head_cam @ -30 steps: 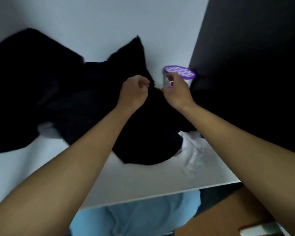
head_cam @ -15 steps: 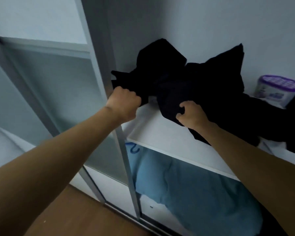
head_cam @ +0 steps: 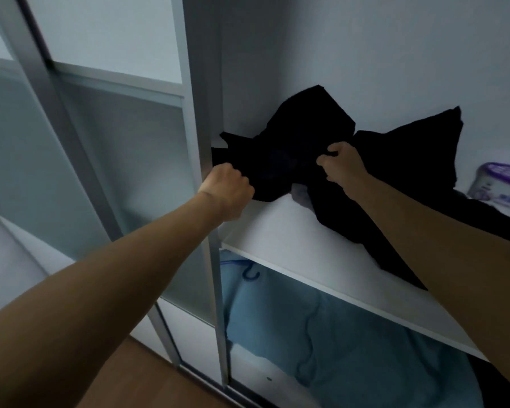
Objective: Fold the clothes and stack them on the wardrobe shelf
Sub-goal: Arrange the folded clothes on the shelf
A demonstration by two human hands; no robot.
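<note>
A rumpled black garment (head_cam: 306,134) lies spread over the white wardrobe shelf (head_cam: 280,231), reaching from the left wall to the right side. My left hand (head_cam: 227,191) grips its lower left edge at the shelf's front left corner. My right hand (head_cam: 340,164) pinches a fold of the same cloth near its middle. A bit of pale grey fabric (head_cam: 302,198) shows under the black cloth between the hands.
A purple-lidded tub (head_cam: 501,185) stands on the shelf at far right. The sliding door frame (head_cam: 202,119) runs vertically just left of my left hand. Blue bedding (head_cam: 336,343) and a blue hanger hook (head_cam: 249,275) sit below the shelf. Wooden floor lies at the bottom.
The view has swung left over the second. My right hand moved up and back onto the cloth's middle; my left hand keeps its grip at the left edge.
</note>
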